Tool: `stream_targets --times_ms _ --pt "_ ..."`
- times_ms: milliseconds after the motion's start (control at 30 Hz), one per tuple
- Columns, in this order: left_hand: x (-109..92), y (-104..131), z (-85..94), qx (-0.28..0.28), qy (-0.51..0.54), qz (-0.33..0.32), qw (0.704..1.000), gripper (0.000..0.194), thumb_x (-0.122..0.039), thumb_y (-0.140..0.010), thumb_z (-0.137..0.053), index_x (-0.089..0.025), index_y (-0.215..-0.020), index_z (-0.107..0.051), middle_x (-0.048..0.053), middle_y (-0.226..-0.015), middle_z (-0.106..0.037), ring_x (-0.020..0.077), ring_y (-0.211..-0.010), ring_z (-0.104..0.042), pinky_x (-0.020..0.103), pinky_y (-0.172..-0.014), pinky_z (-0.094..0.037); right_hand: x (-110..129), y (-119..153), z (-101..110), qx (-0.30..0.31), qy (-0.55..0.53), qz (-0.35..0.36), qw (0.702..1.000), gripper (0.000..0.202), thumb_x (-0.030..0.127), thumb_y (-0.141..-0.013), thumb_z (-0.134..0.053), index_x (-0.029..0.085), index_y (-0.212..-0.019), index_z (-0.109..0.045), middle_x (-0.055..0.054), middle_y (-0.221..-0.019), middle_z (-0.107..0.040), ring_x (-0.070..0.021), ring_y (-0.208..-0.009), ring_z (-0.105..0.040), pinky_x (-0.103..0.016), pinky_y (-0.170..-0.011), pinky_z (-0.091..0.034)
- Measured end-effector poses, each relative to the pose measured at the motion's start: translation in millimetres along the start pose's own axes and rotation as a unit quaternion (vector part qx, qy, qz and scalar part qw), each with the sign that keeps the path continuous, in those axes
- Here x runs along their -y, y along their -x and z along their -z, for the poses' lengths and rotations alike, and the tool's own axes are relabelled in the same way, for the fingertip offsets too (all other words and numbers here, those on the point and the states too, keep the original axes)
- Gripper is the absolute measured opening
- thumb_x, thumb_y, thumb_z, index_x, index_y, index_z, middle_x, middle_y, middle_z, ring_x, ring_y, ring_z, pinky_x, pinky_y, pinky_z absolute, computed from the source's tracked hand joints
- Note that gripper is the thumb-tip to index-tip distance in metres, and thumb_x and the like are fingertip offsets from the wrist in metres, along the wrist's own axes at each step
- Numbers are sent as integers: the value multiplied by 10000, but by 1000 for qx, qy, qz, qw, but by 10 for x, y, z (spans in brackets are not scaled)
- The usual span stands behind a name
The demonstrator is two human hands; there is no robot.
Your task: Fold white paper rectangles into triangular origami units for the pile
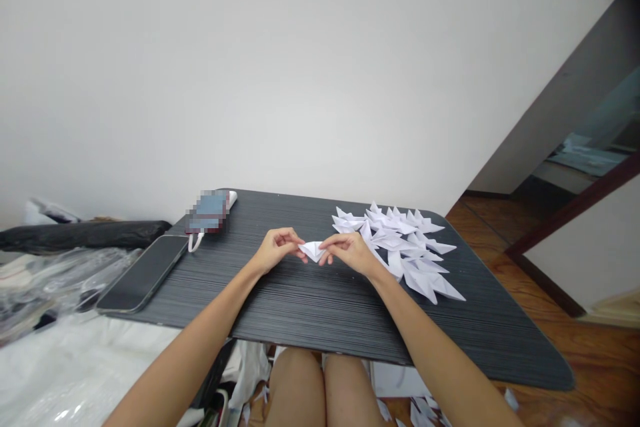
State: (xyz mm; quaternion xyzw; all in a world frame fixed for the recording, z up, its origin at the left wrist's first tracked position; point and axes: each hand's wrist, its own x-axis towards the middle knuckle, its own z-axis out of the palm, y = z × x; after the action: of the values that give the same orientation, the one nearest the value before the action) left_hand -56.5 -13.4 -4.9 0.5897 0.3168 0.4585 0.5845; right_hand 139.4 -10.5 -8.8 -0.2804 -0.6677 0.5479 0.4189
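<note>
A small folded white paper (313,251) is held above the dark table between both hands. My left hand (279,248) pinches its left end with thumb and fingers. At the right end, the fingers of my right hand (351,251) are closed on the same paper. Its middle shows between the fingertips, with a point facing down. Just right of my right hand, a pile of several folded white paper boats (400,243) spreads over the table, and my right wrist is close to its near left edge.
The dark grained table (310,313) stands against a pale wall. On its left lie a phone (145,273) and a blurred-out device (207,211) with a white cable. Plastic bags (65,280) are at the far left. Paper pieces (423,410) lie on the floor below.
</note>
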Motion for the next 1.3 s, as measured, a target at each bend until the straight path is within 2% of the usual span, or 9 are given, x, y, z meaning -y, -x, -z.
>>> stream_targets --times_ms 200,433,567,667,733,867,967,1100,1300 --pt "65 -25 -33 61 -55 54 995 270 -353 -715 -562 -85 -739 -551 44 -516 -615 109 -363 -543 182 -362 -417 -15 10 -25 25 66 1 998 193 258 -737 -524 105 -776 -635 -64 -591 -650 -127 -525 -592 -267 -532 -464" --pt "106 -26 -7 61 -85 49 993 317 -373 -685 -591 -64 -753 -621 55 -533 -621 108 -387 -545 193 -401 -431 63 23 -33 30 87 0 996 171 220 -733 -504 101 -742 -628 -67 -602 -648 -128 -538 -591 -269 -543 -466" --pt "115 -4 -30 34 -148 14 988 327 -378 -696 -577 -75 -802 -637 44 -523 -619 112 -400 -551 204 -440 -441 71 18 -49 24 77 -11 997 189 269 -741 -502 105 -717 -594 -51 -560 -629 -113 -477 -565 -238 -481 -444" --pt "112 24 -72 9 -240 -34 970 306 -375 -718 -551 -96 -796 -648 35 -533 -619 104 -409 -555 194 -464 -439 22 -11 -71 -13 52 -35 998 251 335 -734 -516 124 -869 -539 9 -479 -580 -106 -390 -534 -190 -363 -374" --pt "102 43 -101 3 -296 -67 953 292 -368 -738 -527 -108 -779 -651 36 -553 -623 100 -422 -560 184 -470 -434 -18 -29 -84 -21 55 -51 997 289 351 -724 -528 119 -898 -531 16 -461 -571 -98 -359 -512 -179 -342 -347" --pt "69 61 -141 -1 -355 -117 927 260 -339 -767 -490 -132 -777 -646 17 -522 -605 86 -422 -539 171 -482 -425 -56 -33 -88 -21 103 -43 994 259 349 -741 -502 105 -742 -589 -20 -471 -585 -82 -350 -481 -191 -370 -365" --pt "65 57 -149 4 -351 -126 928 268 -295 -807 -420 -131 -827 -631 4 -484 -575 85 -422 -524 176 -502 -429 -54 -17 -63 -45 139 -9 989 237 321 -764 -477 122 -773 -605 -20 -487 -592 -86 -365 -490 -199 -394 -384" --pt "108 52 -138 9 -352 -134 926 288 -216 -824 -353 -129 -928 -606 14 -546 -590 90 -448 -535 190 -522 -436 -59 -4 -22 -45 184 26 982 231 296 -793 -436 149 -813 -612 -28 -546 -619 -101 -422 -525 -230 -473 -432" --pt "70 58 -142 -26 -465 -169 869 253 -182 -796 -393 -165 -893 -627 33 -611 -615 115 -547 -556 218 -621 -430 -89 -33 -34 -95 188 64 975 205 282 -783 -457 162 -795 -623 -23 -569 -606 -126 -494 -546 -266 -539 -454"
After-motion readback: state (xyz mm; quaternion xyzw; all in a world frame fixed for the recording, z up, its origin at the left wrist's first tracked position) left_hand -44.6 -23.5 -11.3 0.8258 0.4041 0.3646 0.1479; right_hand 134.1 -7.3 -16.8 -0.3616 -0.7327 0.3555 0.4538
